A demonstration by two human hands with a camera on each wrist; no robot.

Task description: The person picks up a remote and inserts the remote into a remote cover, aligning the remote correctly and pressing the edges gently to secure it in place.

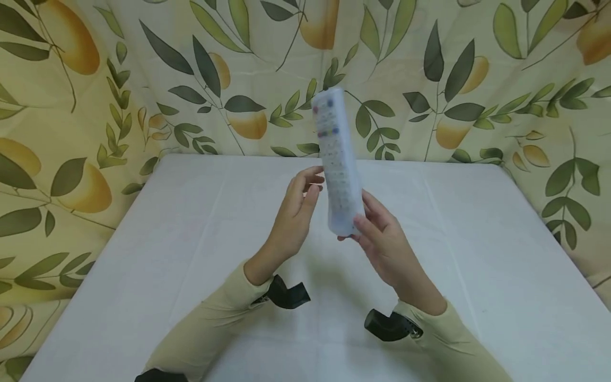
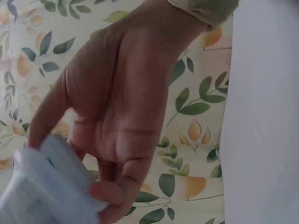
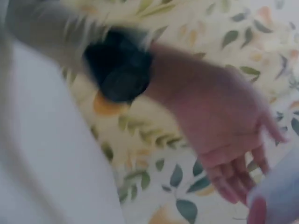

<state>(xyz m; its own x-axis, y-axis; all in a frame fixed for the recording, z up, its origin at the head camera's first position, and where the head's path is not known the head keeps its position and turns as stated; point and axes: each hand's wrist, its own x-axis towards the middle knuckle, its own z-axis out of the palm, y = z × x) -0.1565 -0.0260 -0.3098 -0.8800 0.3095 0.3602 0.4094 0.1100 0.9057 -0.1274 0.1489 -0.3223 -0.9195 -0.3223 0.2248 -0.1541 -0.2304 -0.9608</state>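
"What's in that cloudy sleeve?"

"A remote control, held near upright above the white table. Its button labels are too hazy to read."

"And the grip?"

"The right hand holds its lower end, thumb in front. The left hand curves loosely beside it; touching, I can't tell."
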